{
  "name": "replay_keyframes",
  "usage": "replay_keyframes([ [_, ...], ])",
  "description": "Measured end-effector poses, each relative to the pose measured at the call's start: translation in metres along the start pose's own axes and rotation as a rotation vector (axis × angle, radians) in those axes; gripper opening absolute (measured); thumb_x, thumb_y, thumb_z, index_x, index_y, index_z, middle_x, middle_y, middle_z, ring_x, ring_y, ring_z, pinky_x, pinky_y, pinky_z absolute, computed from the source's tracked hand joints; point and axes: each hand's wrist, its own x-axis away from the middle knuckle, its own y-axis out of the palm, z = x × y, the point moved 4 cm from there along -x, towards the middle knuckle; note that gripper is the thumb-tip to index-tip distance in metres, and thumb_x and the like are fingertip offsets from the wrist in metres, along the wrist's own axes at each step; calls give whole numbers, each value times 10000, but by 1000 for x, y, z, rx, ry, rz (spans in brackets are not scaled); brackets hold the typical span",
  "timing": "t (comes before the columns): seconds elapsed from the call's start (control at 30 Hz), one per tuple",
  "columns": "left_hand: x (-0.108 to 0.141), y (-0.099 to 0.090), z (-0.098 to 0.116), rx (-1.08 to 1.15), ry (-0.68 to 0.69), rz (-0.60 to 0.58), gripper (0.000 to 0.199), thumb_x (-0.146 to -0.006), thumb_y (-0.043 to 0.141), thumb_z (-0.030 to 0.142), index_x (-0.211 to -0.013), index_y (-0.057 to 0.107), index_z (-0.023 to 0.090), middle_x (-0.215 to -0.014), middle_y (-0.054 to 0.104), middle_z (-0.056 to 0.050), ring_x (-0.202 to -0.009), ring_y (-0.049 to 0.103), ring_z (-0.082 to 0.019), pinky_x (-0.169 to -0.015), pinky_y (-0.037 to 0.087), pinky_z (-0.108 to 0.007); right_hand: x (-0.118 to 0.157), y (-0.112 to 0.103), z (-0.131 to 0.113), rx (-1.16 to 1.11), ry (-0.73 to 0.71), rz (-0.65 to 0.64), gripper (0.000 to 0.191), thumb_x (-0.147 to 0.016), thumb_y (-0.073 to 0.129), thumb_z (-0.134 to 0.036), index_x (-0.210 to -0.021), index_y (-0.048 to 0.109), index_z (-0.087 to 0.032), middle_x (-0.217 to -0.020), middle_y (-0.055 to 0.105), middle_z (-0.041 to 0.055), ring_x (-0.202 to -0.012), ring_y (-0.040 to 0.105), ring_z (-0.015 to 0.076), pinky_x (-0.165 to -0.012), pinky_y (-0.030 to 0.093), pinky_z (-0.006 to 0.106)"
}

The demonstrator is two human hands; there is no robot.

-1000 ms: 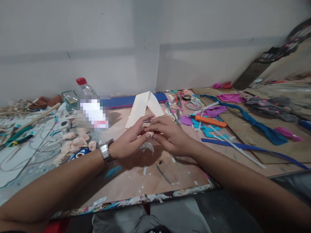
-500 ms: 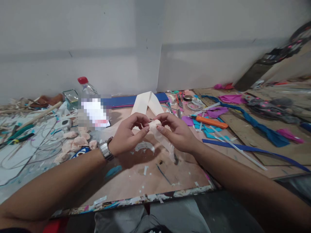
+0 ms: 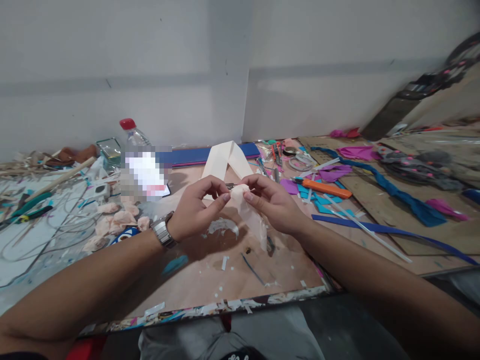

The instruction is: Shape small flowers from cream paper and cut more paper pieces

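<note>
Between my two hands is a thin, pale pink paper strip (image 3: 250, 217), bunched and rounded at the top with its loose tail hanging toward the table. My right hand (image 3: 275, 205) pinches the bunched part between thumb and fingers. From the other side, my left hand (image 3: 200, 207), with a metal watch (image 3: 164, 231) on the wrist, has its thumb and fingertips closed at the strip's left edge. A small dark bit shows by the left fingertips, too small to name. Behind the hands stands a folded cream paper piece (image 3: 217, 159).
Crumpled pale pink paper pieces (image 3: 122, 219), a phone (image 3: 148, 175) and a red-capped bottle (image 3: 129, 125) are on the left. To the right lie an orange utility knife (image 3: 326, 188), a blue strip (image 3: 356, 226) and pink and blue scraps. Green-handled pliers (image 3: 33, 207) rest far left.
The bunched top of the paper has turned slightly and looks smoother. Its hanging tail has spread and shifted a little. Both hands stay in nearly the same place.
</note>
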Motion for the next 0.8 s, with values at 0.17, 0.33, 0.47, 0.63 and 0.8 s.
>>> replay_keyframes([
  [0.17, 0, 2, 1, -28, 21, -67, 164, -925, 736, 299, -982, 642, 177, -924, 685, -37, -825, 620, -153, -770, 504, -296, 1, 2, 3, 26, 26, -33, 363, -936, 711, -547, -1082, 676, -217, -1013, 693, 39, -892, 642, 169, -779, 505, 299],
  [0.33, 0, 2, 1, -123, -7, -70, 131, -961, 674, 291, -908, 663, 172, -837, 679, -22, -757, 599, -142, -722, 469, -283, 2, 5, 6, 32, 34, -53, 373, -924, 723, -550, -1082, 685, -214, -998, 692, 39, -892, 635, 171, -756, 499, 293],
  [0.47, 0, 3, 3, -135, -31, -86, 143, -966, 660, 287, -888, 664, 167, -829, 680, -28, -761, 598, -150, -726, 463, -291, 2, 5, 6, 10, 44, -45, 361, -928, 722, -543, -1066, 682, -212, -995, 689, 33, -869, 628, 160, -755, 492, 287],
  [0.63, 1, 5, 0, -57, -88, -159, 139, -985, 617, 295, -922, 640, 174, -861, 663, -28, -779, 594, -159, -740, 474, -306, 2, 3, 2, 97, 4, -39, 306, -925, 728, -487, -1015, 675, -200, -939, 678, 28, -826, 617, 160, -761, 496, 297],
  [0.8, 1, 5, -4, 100, -111, -203, 182, -1020, 585, 321, -1137, 616, 186, -1075, 669, -73, -973, 641, -190, -863, 526, -338, 2, -1, -7, 444, -139, -60, 233, -912, 742, -408, -971, 720, -184, -875, 720, 37, -808, 644, 169, -763, 488, 306],
])
